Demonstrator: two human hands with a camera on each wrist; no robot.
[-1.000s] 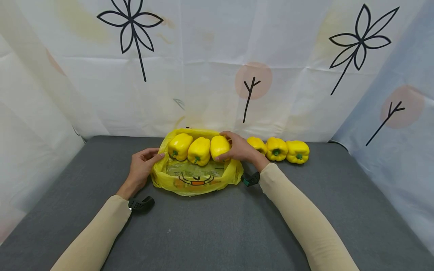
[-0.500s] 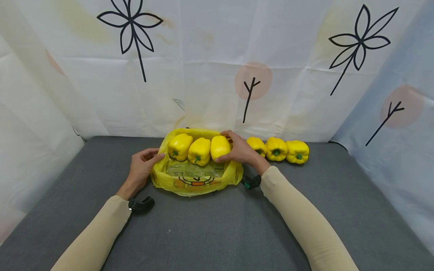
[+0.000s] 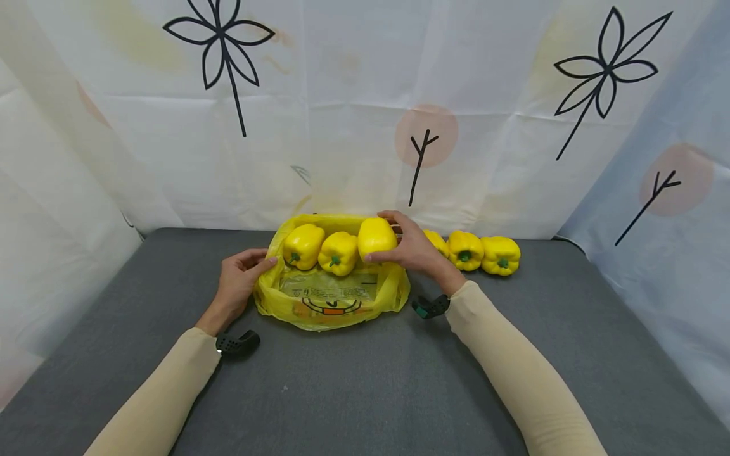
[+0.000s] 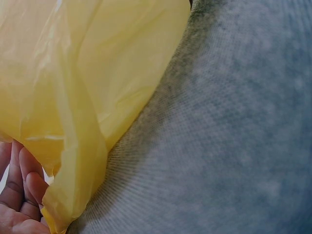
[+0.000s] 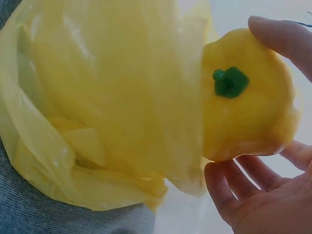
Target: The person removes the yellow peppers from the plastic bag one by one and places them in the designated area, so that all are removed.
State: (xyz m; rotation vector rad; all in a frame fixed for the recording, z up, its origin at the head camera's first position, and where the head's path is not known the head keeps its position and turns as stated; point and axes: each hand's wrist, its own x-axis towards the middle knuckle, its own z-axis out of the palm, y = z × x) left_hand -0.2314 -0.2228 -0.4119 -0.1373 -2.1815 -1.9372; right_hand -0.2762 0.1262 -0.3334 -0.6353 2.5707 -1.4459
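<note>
A yellow plastic bag (image 3: 274, 305) lies with its mouth wide, a printed face on its near side. Two yellow bell peppers, one at the left (image 3: 304, 246) and one in the middle (image 3: 338, 253), rest inside it. My left hand (image 3: 238, 278) pinches the bag's left rim between thumb and fingers. My right hand (image 3: 415, 247) grips another yellow bell pepper (image 3: 376, 239) at the bag's right rim, its fingers behind and thumb in front. In the right wrist view this pepper (image 5: 253, 117) shows its green stem, and the bag wall covers its left side.
Several yellow bell peppers line up right of the bag: one (image 3: 436, 242) partly behind my right hand, then a second (image 3: 465, 250) and a third (image 3: 500, 255). They lie on a dark grey table (image 3: 342, 392). A white patterned cloth (image 3: 353, 126) hangs behind.
My right hand has lifted its bell pepper up and slightly right. The middle pepper in the bag has turned a little, its stem facing forward more. My left hand stays put.
</note>
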